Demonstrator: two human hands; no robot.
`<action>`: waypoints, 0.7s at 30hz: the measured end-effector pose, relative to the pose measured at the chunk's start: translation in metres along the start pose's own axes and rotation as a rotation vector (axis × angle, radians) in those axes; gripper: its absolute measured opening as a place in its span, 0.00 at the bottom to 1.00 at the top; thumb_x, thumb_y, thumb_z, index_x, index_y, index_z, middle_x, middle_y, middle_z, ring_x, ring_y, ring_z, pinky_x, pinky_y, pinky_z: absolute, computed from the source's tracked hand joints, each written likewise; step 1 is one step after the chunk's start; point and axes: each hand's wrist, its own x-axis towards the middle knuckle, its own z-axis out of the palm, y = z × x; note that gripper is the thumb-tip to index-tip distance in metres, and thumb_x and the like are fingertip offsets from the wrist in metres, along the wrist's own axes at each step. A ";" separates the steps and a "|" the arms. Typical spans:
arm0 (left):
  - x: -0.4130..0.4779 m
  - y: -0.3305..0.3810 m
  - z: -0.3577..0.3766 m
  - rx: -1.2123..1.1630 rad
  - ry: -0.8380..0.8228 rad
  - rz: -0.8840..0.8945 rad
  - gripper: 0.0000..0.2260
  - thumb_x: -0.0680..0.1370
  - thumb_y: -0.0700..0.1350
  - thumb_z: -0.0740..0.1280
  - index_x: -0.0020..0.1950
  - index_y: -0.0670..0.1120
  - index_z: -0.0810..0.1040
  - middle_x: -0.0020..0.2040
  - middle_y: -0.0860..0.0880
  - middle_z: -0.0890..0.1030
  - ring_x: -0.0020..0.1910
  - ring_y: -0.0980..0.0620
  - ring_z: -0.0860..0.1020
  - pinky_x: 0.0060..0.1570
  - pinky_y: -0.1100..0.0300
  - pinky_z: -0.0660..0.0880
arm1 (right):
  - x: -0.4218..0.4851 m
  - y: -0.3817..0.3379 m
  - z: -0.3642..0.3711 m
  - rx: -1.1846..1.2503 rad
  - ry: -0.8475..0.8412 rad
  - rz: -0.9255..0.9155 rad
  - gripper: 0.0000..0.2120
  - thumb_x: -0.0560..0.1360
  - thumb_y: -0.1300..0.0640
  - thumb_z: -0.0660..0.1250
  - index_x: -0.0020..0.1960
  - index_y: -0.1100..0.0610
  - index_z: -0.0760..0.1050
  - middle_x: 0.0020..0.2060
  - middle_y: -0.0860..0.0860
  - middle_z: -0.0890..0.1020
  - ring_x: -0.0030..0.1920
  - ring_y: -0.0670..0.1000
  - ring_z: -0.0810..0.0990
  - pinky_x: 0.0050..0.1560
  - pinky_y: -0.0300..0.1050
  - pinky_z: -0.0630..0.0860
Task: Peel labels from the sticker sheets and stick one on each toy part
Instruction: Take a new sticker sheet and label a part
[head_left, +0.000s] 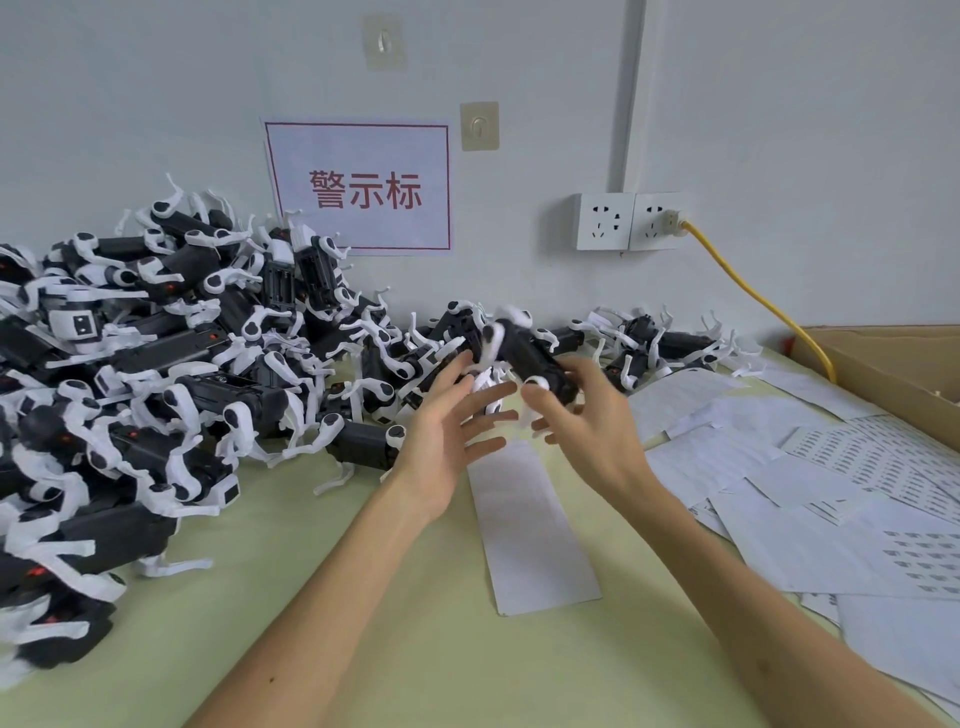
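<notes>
Gripping a black-and-white toy part (530, 353) at frame centre, the right hand (587, 421) curls its fingers round the part's lower end; motion blur. The left hand (441, 436) is open, fingers straight and spread, tips at the part's left side; contact unclear. The hands are near each other, not touching. Below them a blank white strip (535, 530) lies on the yellow-green table (415, 649). At right, sticker sheets (857, 467) overlap. At left sits a pile of toy parts (156, 364). Upper right: cardboard box (893, 364), yellow cable (753, 291).
</notes>
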 end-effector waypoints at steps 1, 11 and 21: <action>0.000 -0.001 0.000 0.032 0.020 0.007 0.18 0.83 0.49 0.63 0.73 0.59 0.72 0.60 0.46 0.85 0.50 0.48 0.84 0.47 0.54 0.77 | 0.001 0.000 -0.002 0.008 0.045 0.009 0.24 0.67 0.35 0.67 0.57 0.45 0.71 0.41 0.47 0.83 0.39 0.49 0.86 0.48 0.59 0.82; 0.002 -0.027 -0.006 1.508 -0.145 0.092 0.23 0.80 0.61 0.68 0.73 0.55 0.74 0.71 0.54 0.76 0.71 0.52 0.72 0.68 0.55 0.68 | 0.011 0.014 -0.009 -0.161 0.131 0.145 0.24 0.67 0.37 0.69 0.58 0.48 0.73 0.46 0.44 0.83 0.48 0.51 0.84 0.50 0.50 0.78; -0.001 -0.023 -0.002 1.187 -0.356 0.034 0.10 0.74 0.44 0.77 0.53 0.56 0.86 0.52 0.60 0.85 0.58 0.60 0.81 0.64 0.55 0.74 | 0.009 0.027 -0.005 -0.403 0.070 0.152 0.19 0.68 0.39 0.75 0.50 0.50 0.75 0.40 0.42 0.80 0.43 0.47 0.79 0.38 0.39 0.69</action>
